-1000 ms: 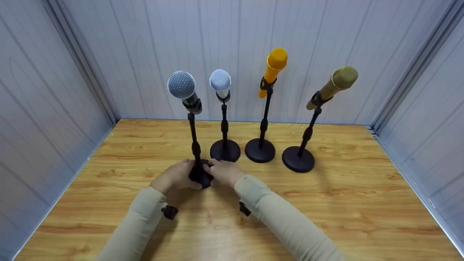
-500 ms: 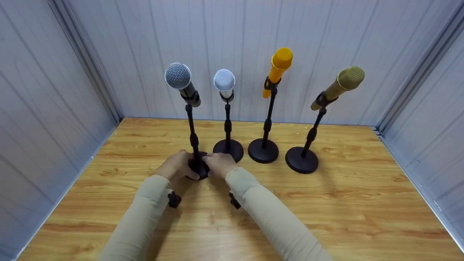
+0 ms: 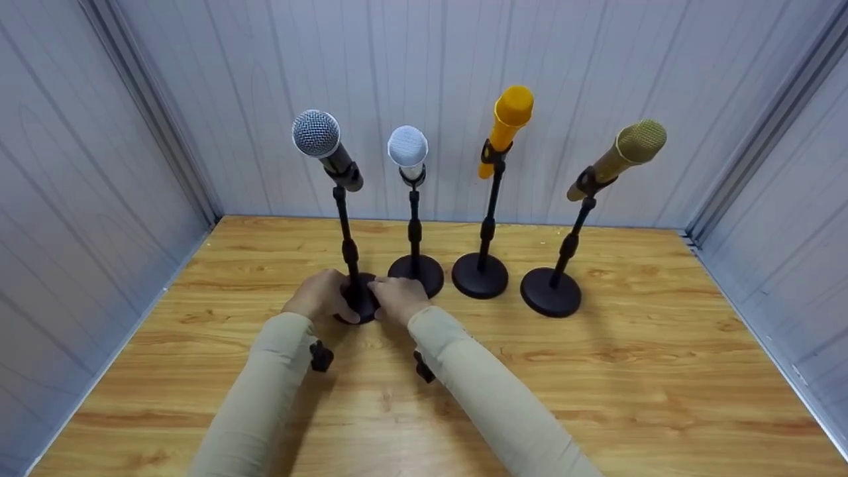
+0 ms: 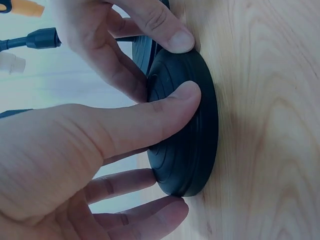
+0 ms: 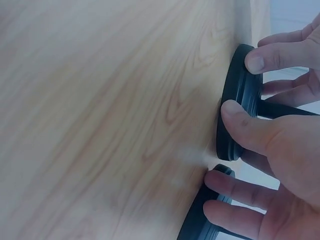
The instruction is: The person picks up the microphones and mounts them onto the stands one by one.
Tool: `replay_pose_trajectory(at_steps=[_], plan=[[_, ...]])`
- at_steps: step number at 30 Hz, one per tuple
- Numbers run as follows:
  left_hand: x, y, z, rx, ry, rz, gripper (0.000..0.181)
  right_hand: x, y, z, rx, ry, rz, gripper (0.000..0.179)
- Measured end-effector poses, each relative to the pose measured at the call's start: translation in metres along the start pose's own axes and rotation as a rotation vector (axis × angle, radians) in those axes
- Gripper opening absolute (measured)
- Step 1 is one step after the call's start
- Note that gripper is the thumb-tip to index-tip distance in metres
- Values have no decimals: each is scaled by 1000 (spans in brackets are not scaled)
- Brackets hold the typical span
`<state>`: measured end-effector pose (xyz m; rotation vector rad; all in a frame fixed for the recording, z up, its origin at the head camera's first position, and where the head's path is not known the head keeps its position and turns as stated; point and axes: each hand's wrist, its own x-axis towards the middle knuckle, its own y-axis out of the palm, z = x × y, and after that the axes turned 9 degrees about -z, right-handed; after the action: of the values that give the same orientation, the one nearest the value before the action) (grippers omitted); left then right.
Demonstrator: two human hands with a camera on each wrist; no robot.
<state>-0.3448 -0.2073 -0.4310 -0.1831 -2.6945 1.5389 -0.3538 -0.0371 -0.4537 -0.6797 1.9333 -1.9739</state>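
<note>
A grey-headed microphone [image 3: 317, 134] sits tilted in the clip of a black desk stand [image 3: 350, 248], leftmost of the row. My left hand [image 3: 321, 296] grips the left side of its round base [image 4: 185, 145], thumb over the near rim and fingers spread along the side. From the right, my right hand [image 3: 399, 298] holds the same base, its thumb [image 5: 235, 112] on the rim. Two of its fingers reach the edge of the neighbouring base [image 5: 197, 222], which belongs to the stand with a white microphone [image 3: 408, 147].
Right of the white microphone stand a yellow microphone [image 3: 513, 109] and a gold microphone [image 3: 636, 142], each on a black stand with a round base. Wood-grain tabletop [image 3: 629, 384] spreads beneath, with pale panel walls [image 3: 437, 53] at the back and both sides.
Both hands have slid the leftmost stand back and slightly left, away from me. The other microphone stands have stayed in place; the view has shifted slightly.
</note>
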Motion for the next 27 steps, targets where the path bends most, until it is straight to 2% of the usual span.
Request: replay_pose_trajectory(at_steps=[5, 7, 11, 15, 18, 20, 22, 23, 25, 27], plan=[[-3, -2, -2, 10, -6, -1, 51, 1, 2, -3, 20, -12, -18, 53], [-5, -1, -4, 40, -9, 2, 52, 0, 2, -6, 35, -21, -16, 53], [-9, -1, -12, 176, 1, 3, 48, -2, -4, -14, 131, -49, 48, 51], [-16, -4, -24, 326, 21, 12, 40, -8, -19, -28, 276, -93, 165, 51], [-21, -11, -35, 361, 4, 102, 38, -17, -33, -42, 342, -136, 239, 55], [-22, -16, -40, 329, 8, 194, 43, -26, -43, -55, 354, -165, 259, 58], [-22, -21, -43, 286, 44, 280, 52, -37, -53, -68, 372, -158, 261, 61], [-22, -24, -43, 252, 80, 300, 55, -43, -58, -76, 379, -148, 255, 62], [-24, -28, -44, 170, 176, 296, 61, -56, -69, -92, 380, -114, 251, 66], [-28, -33, -45, 114, 285, 237, 63, -71, -80, -110, 381, -69, 244, 69]])
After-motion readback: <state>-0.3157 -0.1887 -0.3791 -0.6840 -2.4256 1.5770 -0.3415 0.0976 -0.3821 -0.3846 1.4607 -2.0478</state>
